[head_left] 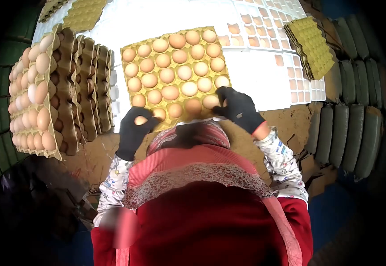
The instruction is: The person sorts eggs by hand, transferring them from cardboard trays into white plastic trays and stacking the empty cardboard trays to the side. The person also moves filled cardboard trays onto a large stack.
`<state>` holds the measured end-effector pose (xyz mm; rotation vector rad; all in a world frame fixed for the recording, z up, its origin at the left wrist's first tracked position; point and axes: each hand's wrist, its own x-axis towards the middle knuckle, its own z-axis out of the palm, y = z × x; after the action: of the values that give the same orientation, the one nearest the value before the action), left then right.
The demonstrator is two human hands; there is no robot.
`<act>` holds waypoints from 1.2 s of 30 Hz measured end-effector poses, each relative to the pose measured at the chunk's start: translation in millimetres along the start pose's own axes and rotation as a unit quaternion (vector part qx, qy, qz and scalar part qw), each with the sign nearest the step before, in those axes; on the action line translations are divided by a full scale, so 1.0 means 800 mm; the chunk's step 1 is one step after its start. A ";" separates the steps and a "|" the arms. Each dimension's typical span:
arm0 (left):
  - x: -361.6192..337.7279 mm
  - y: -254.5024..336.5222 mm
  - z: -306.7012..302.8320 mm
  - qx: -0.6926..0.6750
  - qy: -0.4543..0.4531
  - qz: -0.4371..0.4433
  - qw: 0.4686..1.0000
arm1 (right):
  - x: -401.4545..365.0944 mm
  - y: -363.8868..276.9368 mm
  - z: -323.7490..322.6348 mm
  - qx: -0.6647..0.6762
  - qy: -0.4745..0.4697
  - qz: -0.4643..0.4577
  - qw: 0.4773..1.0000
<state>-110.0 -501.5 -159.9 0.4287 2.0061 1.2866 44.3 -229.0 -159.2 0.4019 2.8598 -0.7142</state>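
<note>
A yellow egg tray [163, 65] full of brown and pale eggs lies in front of me, slightly turned. My left hand [134, 133], in a black glove, grips its near left corner, with the thumb and fingers around a corner egg [140, 120]. My right hand [242, 108], also black-gloved, is closed on the near right corner, its fingertips at the rim. The undersides of both hands' grips are hidden.
At left stands a tall stack of egg-filled trays [62, 111]. Empty yellow trays [313, 48] are stacked at right, others [84, 14] at the back left. White egg trays [264, 29] cover the back right. Dark green padded bundles [341, 133] stand beyond the table at right.
</note>
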 end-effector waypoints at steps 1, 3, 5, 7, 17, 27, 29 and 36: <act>0.004 -0.001 0.009 0.201 0.006 0.127 0.971 | 0.001 -0.012 0.021 -0.093 0.007 -0.015 0.996; 0.012 -0.004 0.021 0.388 0.015 0.246 0.888 | 0.010 -0.034 0.046 -0.251 0.004 0.011 0.968; 0.021 -0.003 0.024 0.504 -0.016 0.219 0.836 | 0.018 -0.033 0.034 -0.201 -0.017 -0.007 0.979; 0.027 -0.005 0.016 0.489 -0.021 0.223 0.843 | 0.010 -0.026 0.012 -0.028 -0.004 -0.007 1.000; 0.039 -0.010 -0.014 -0.292 -0.009 0.091 0.952 | 0.011 -0.088 0.043 -0.105 0.077 0.027 0.991; 0.068 0.012 0.005 0.525 0.064 0.277 0.802 | 0.009 -0.040 0.034 0.468 0.005 -0.052 0.882; 0.063 0.007 0.000 0.473 0.077 0.273 0.834 | -0.013 -0.045 0.019 0.721 -0.013 0.066 0.690; 0.035 0.068 0.087 -0.344 -0.116 -0.028 0.931 | -0.092 0.062 -0.001 0.765 0.108 0.104 0.627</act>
<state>-84.7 -414.2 -139.9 0.1683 1.2514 1.7026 129.0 -203.0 -163.7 0.9372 1.4161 -2.9479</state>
